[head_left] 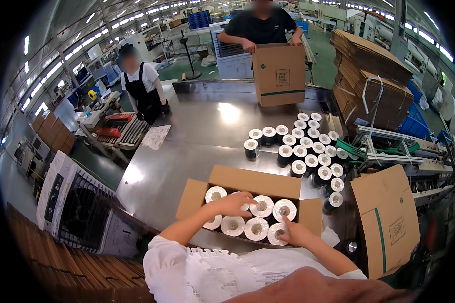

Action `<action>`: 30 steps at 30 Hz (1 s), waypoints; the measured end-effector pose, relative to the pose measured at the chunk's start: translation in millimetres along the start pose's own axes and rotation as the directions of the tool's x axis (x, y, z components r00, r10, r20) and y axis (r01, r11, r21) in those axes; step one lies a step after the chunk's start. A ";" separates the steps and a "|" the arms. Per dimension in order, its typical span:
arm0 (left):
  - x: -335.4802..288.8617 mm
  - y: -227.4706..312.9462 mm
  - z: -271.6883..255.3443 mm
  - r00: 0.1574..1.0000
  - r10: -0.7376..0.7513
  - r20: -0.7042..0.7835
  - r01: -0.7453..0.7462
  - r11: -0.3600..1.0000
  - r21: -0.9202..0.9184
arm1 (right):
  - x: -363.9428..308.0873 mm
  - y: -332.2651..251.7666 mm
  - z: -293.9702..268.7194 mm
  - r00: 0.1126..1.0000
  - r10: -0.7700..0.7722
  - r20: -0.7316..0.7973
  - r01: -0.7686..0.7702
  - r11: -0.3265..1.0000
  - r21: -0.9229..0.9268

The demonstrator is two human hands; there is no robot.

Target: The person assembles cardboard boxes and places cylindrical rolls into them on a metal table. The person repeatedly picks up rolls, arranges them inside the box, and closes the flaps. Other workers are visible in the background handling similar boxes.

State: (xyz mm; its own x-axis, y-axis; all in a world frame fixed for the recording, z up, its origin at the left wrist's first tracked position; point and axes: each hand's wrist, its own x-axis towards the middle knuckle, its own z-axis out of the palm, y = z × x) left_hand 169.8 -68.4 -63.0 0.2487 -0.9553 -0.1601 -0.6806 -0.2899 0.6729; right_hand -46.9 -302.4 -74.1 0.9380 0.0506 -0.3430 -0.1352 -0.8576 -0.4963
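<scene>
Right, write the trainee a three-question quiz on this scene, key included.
1. Fill in: across the shiny metal table, a co-worker in a dark short-sleeved top has both hands on a ____.
2. True or false: the open brown cardboard box under the person's bare left hand has white-ended cylindrical rolls in it.
3. Multiple choice: where is the person's bare right hand? A: flat on the table; B: at the rolls in the box's right end; C: beneath the table.

Key: 1, upright brown cardboard box; 2, true; 3, B.
</scene>
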 end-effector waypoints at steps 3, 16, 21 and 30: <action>-58.7 -20.5 -25.8 0.786 -0.345 -0.512 0.520 0.817 0.248 | -14.1 29.6 -0.1 0.827 -0.116 -0.550 0.072 0.992 -0.100; -92.4 18.4 29.6 0.723 -0.668 -0.179 0.691 0.692 0.209 | 82.6 32.1 17.1 0.998 0.032 0.058 -0.060 0.795 0.603; -32.2 -47.4 47.8 0.658 -0.363 -0.660 0.539 0.839 0.075 | 79.3 38.3 8.8 0.930 0.327 -0.167 0.036 0.370 0.928; 110.0 -73.6 27.6 0.723 -0.005 -0.690 0.421 0.795 0.436 | 28.4 38.0 72.4 0.889 0.418 -0.186 -0.033 0.464 0.885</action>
State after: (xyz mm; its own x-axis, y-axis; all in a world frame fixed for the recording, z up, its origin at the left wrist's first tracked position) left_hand 228.2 -153.8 -150.0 0.6588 -0.6494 0.3797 -0.7371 -0.6583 0.1530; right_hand -48.5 -296.5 -160.4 0.8369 -0.4087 -0.3641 -0.3763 0.0534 -0.9250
